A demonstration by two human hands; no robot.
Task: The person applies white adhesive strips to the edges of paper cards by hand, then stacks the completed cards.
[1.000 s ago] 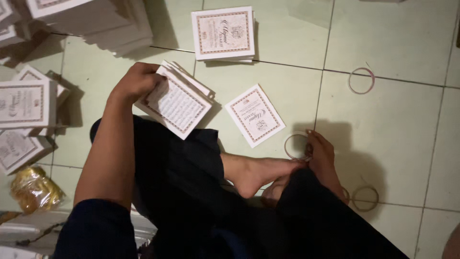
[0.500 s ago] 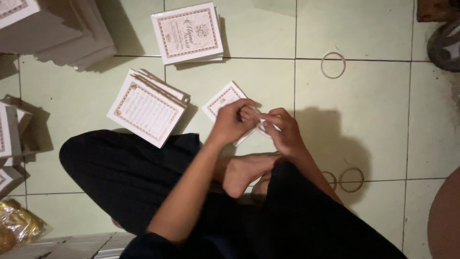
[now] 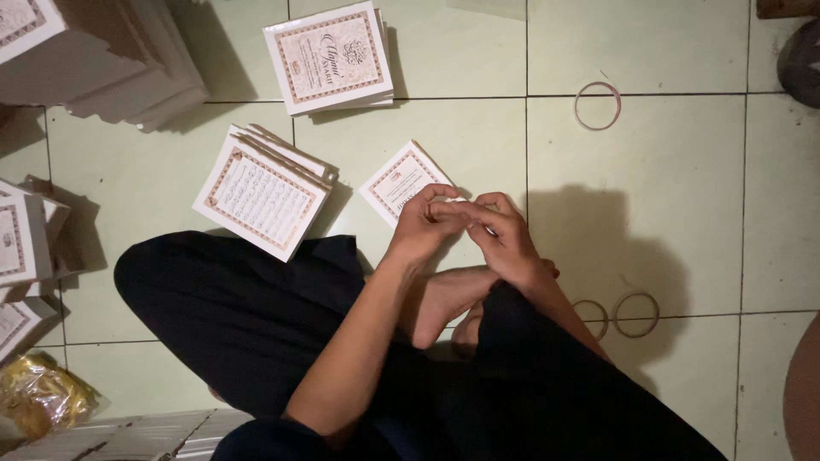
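I sit cross-legged on a pale tiled floor. My left hand (image 3: 423,226) and my right hand (image 3: 504,239) meet fingertip to fingertip just above my bare foot (image 3: 444,299). Between them they pinch a thin rubber band, which is barely visible. A small bordered card (image 3: 395,177) lies on the floor right behind my left fingers. To its left, a fanned stack of bordered booklets (image 3: 260,192) rests against my knee.
Another booklet stack (image 3: 329,58) lies further away. Large white piles (image 3: 102,60) fill the top left, and more booklets (image 3: 17,239) stand at the left edge. One rubber band (image 3: 576,106) lies far right, two more (image 3: 656,314) by my right leg. A golden plastic bag (image 3: 38,397) sits bottom left.
My left hand put the fanned booklets down on the floor and came over to my right hand. The right hand rose from a floor band near my foot, and the hands now work together.
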